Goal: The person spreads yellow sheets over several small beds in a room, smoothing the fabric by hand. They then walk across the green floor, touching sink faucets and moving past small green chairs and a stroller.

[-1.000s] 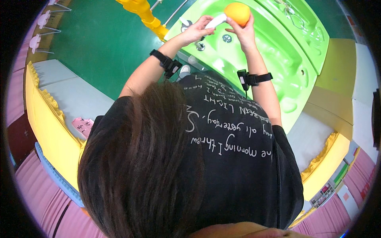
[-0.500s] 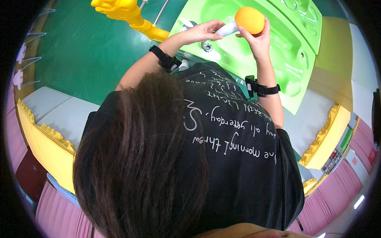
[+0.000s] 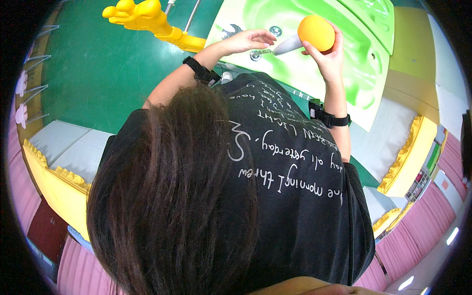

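Observation:
A smooth orange ball-shaped head (image 3: 316, 33) with a pale grey-white stem (image 3: 288, 45) that narrows to a tip is held over a light green basin (image 3: 351, 93). I cannot make out what kind of object it is. My right hand (image 3: 330, 54) is closed around the ball end, with the thumb on its near side. My left hand (image 3: 253, 40) is a little left of the stem's tip, fingers apart and slightly bent, holding nothing. Just below the left fingers, a metal fitting (image 3: 255, 55) is set in the basin.
A round metal drain (image 3: 276, 31) lies behind the stem. At the far left stands a yellow foot-shaped model (image 3: 142, 17) beside metal rods (image 3: 193, 15). Beds with yellow frilled edges (image 3: 59, 167) stand at both sides on a green floor (image 3: 98, 73).
My left hand has let go of the stem and moved slightly left. My right hand has shifted a little right and nearer with the ball end, and the view has moved slightly.

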